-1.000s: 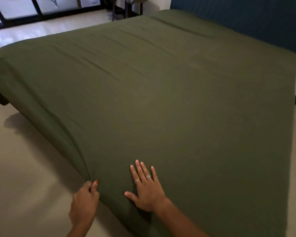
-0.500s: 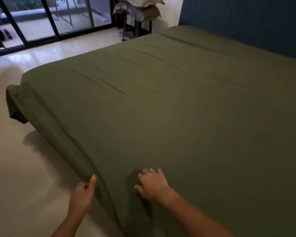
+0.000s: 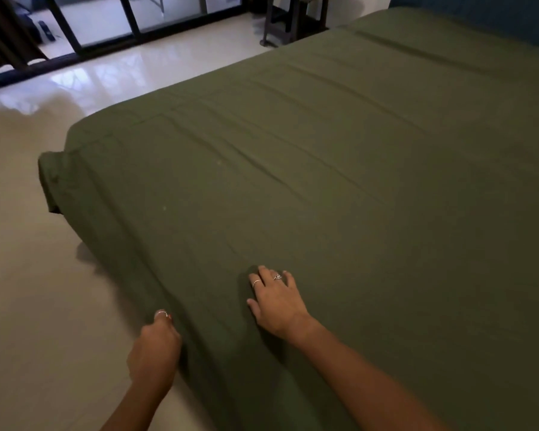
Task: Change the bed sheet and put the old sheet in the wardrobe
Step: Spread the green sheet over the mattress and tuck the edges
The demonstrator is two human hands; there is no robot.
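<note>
head view. a dark green bed sheet (image 3: 339, 188) lies spread over the bed, covering the whole top and hanging down the near side and the far left corner, where a bunched fold (image 3: 51, 185) droops beside the mattress edge. long shallow creases run across the middle of the sheet; the rest lies fairly flat. the right hand (image 3: 276, 303) rests palm down on the sheet near the bed's near edge, its fingers (image 3: 263, 275) slightly spread and lightly bent at the tips, pressing on the cloth and gripping nothing; rings show on two of them. the left hand (image 3: 156, 349) is at the side edge of the bed, just left of the right hand, its fingers (image 3: 162, 315) curled and drawn together against the hanging part of the sheet; whether they actually pinch the cloth cannot be told, since the hand's back hides the contact. a pale glossy floor (image 3: 44, 275) lies left of the bed. beyond it stand dark-framed glass doors (image 3: 131, 23), and a dark stand (image 3: 288, 23) stands by the bed's far corner. a blue headboard (image 3: 511, 14) rises at the top right.
</note>
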